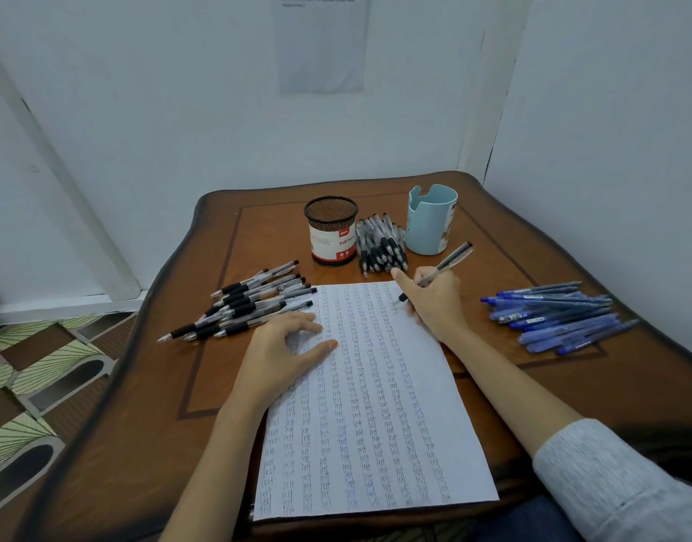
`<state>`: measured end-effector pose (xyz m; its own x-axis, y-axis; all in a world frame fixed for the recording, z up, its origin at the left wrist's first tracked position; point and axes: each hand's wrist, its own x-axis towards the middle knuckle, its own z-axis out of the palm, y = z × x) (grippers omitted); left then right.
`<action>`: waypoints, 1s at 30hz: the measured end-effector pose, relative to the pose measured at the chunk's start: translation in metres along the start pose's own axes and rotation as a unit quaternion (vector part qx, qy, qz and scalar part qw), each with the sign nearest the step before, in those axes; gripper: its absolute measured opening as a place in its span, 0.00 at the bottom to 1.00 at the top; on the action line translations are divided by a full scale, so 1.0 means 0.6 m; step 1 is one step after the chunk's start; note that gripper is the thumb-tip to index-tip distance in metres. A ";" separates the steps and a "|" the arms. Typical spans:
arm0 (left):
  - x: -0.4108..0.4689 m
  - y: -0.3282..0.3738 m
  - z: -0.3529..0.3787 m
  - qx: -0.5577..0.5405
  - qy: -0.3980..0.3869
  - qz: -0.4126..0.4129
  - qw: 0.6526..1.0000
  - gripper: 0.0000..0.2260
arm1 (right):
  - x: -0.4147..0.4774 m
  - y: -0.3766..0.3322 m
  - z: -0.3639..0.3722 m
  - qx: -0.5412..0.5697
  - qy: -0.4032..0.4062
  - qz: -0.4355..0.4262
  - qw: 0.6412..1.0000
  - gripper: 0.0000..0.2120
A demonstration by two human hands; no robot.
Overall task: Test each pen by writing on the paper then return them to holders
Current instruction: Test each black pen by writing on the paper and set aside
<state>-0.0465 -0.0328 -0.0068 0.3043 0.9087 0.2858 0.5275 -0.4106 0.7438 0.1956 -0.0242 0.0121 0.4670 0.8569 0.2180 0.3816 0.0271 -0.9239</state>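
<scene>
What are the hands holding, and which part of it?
The right hand pinches a pen low on its barrel, near the tip. The left hand holds nothing; it rests flat on the paper.

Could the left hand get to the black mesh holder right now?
Probably yes: the left hand rests open on the paper, holding nothing, and nothing stands between it and the mesh holder.
</scene>
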 end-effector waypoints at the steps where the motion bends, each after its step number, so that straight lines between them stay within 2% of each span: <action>1: 0.000 -0.001 0.000 -0.001 0.000 0.000 1.000 0.14 | 0.000 0.003 0.000 -0.005 0.001 -0.009 1.000 0.20; 10: -0.002 0.003 0.001 -0.001 -0.010 -0.006 1.000 0.15 | 0.005 0.013 0.002 -0.026 -0.051 -0.030 0.998 0.19; 18: 0.000 -0.001 0.002 0.006 -0.022 -0.010 1.000 0.17 | 0.004 0.014 0.005 -0.007 -0.061 -0.020 0.998 0.14; 30: 0.000 -0.001 0.002 0.008 -0.029 -0.009 1.000 0.17 | 0.003 0.012 0.001 -0.012 -0.066 -0.018 0.998 0.15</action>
<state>-0.0460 -0.0327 -0.0081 0.3391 0.9104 0.2371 0.5461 -0.3957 0.7384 0.1988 -0.0222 0.0056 0.3437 0.9163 0.2055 0.4154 0.0479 -0.9084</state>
